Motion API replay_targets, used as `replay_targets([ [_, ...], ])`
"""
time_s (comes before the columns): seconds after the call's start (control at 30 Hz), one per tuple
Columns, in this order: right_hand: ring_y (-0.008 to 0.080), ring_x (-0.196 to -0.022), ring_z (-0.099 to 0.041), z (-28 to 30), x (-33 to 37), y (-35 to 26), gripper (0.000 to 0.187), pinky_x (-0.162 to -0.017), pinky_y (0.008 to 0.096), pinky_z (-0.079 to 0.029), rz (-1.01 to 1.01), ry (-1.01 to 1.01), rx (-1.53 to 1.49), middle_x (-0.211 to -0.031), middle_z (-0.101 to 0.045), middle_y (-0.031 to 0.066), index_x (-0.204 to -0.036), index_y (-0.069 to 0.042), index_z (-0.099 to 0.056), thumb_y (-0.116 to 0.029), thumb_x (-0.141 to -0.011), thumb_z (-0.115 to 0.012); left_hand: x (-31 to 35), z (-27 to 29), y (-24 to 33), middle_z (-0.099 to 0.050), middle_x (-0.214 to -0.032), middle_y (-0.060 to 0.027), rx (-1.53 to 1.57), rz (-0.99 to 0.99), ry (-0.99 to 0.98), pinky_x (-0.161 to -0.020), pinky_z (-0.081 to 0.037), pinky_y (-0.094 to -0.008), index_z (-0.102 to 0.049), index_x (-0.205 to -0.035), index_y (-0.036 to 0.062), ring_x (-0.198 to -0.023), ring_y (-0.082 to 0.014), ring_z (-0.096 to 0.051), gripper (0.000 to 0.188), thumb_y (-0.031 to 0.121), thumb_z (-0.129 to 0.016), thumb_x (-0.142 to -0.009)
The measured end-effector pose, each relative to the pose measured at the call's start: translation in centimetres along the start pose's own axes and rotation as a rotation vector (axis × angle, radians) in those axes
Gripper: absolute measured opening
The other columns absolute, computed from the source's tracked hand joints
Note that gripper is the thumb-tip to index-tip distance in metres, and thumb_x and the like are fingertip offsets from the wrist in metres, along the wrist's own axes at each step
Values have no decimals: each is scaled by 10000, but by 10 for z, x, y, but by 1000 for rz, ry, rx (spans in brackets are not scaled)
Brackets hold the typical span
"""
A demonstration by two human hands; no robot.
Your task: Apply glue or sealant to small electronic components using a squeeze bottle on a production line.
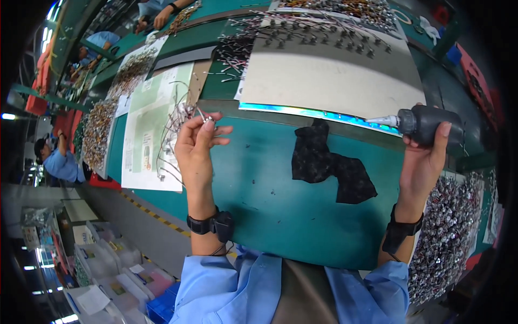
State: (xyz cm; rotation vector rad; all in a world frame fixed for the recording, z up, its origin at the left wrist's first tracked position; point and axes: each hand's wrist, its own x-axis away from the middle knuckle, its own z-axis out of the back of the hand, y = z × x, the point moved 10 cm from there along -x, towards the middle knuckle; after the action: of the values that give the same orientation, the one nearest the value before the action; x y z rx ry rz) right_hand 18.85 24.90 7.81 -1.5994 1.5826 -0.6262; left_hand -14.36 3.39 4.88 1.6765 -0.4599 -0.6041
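Note:
My left hand [195,151] is raised over the left side of the green table mat [259,216]. Its thumb and fingers pinch a small metal part with wires [208,120]; the exact kind is too small to tell. Beside that hand, a loose bunch of thin wired parts [171,127] lies on a pale green and white sheet [156,92]. On the right, my right hand [421,167] is wrapped round a dark squeeze bottle [436,125]. The bottle is tilted on its side, its pale pointed nozzle [382,121] facing left. A crumpled black cloth [313,154] lies between my hands.
Beyond the cloth sits a beige board [329,81] with a shiny rainbow strip [302,112] along its front edge and rows of wired parts at its back. Heaps of small parts [448,232] lie right and left [100,127]. Another person [62,162] is at far left.

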Motion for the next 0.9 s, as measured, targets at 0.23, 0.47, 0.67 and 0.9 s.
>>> replay_targets([
  [0.23, 100, -641, -463, -13, 11, 1, 486, -578, 223, -382, 54, -48, 126, -1040, -510, 154, -1132, -22, -396, -388, -826, -486, 25, -99, -22, -565, -953, -154, 187, 115, -209, -638, -516, -267, -517, -931, -47, -826, -240, -595, 156, 20, -528, -791],
  [0.47, 212, -925, -521, -31, 30, 21, 628, -725, 278, -429, 140, -150, 227, -1071, -490, 173, -1179, -10, -345, -469, -780, -503, 41, -117, -50, -576, -918, -164, 282, 234, -303, -638, -524, -274, -522, -935, -50, -830, -247, -595, 170, 0, -544, -774],
  [0.67, 268, -1036, -465, -43, 41, 23, 698, -892, 368, -373, 176, -219, 328, -1066, -485, 176, -1175, 10, -336, -487, -730, -537, 48, -119, -52, -586, -869, -166, 278, 242, -328, -634, -519, -251, -517, -915, -80, -793, -230, -608, 159, -74, -533, -757],
  [0.9, 273, -1032, -469, -45, 43, 28, 717, -894, 379, -377, 175, -236, 328, -1052, -491, 172, -1169, 10, -339, -485, -704, -568, 52, -119, -51, -607, -795, -153, 244, 254, -331, -616, -510, -230, -527, -904, -78, -742, -202, -617, 155, -70, -545, -751],
])
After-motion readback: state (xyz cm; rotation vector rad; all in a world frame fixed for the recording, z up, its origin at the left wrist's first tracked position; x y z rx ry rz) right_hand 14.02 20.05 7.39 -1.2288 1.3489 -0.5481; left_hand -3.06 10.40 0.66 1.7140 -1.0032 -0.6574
